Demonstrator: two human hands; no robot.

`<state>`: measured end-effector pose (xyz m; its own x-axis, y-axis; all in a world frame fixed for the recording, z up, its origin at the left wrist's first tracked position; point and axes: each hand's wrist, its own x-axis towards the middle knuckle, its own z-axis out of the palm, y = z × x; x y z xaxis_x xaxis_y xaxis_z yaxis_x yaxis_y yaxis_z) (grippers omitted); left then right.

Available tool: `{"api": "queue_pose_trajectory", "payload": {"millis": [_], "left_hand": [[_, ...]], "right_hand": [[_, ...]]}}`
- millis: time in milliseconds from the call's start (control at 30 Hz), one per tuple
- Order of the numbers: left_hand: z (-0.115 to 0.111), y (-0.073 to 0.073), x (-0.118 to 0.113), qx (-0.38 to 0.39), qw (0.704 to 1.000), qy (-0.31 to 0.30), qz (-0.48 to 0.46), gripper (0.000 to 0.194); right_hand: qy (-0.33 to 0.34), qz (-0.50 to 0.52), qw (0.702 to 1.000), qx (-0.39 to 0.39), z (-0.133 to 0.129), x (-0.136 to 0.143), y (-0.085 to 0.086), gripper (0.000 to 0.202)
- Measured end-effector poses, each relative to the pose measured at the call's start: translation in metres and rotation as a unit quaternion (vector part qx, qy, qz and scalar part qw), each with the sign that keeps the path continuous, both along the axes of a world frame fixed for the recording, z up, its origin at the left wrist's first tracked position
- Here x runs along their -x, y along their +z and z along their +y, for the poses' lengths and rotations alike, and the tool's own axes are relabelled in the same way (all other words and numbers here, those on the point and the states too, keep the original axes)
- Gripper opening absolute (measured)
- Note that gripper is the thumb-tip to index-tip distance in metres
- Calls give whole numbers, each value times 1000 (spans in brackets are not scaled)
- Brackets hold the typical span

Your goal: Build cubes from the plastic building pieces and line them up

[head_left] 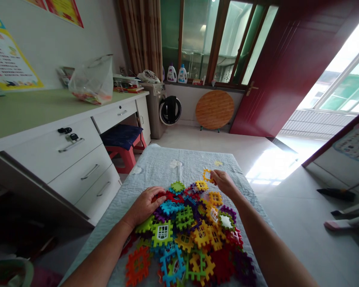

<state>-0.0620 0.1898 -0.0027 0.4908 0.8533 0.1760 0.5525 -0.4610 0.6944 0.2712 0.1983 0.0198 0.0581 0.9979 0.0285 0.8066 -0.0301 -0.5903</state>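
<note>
A heap of colourful plastic interlocking pieces [184,217] lies on a cloth-covered table [155,163]. My right hand [223,181] pinches a yellow frame-shaped piece [207,175] at the heap's far right edge. On the left side of the heap, my left hand [146,203] rests with its fingers spread a little over red and purple pieces. A green piece with a white window insert [162,234] lies close to that hand. Toward the near edge are an orange piece [137,265] and a blue one [172,265].
To the left stands a long desk [48,113] with drawers and a plastic bag [92,81] on top. A stool [124,143] is tucked beneath it. Beyond the table are a washing machine [155,107], a round wooden tabletop [214,109] and a red door [275,67].
</note>
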Motion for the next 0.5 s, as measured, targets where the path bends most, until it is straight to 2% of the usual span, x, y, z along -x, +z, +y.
{"api": "queue_pose_trajectory", "payload": {"millis": [67,167,233,267,300,367,433,500], "left_hand": [[-1,1,0,1,1000,2,0,29],[-1,1,-1,4,1000,5,2,29],[-1,1,-1,6,1000,6,2,30],[-1,1,-2,7,1000,5,2,30],[-1,1,-2,7,1000,5,2,30],[-1,1,-2,6,1000,4,4,31],[-2,1,-2,4,1000,4,9,31],[-2,1,-2,-1,1000,4,17,32]], "right_hand": [[-28,-20,999,18,-5,-15,-5,50],[-83,-61,994,29,-14,-28,-17,39],[-131,-86,988,5,-20,-33,-26,35],[-141,-95,985,-17,-23,-34,-30,39],[-133,-102,985,-39,-25,-36,-33,45],[-71,-104,990,-69,-28,-38,-37,53],[-4,-101,993,-66,-29,-40,-38,53],[21,-104,993,-50,-29,-39,-37,50]]}}
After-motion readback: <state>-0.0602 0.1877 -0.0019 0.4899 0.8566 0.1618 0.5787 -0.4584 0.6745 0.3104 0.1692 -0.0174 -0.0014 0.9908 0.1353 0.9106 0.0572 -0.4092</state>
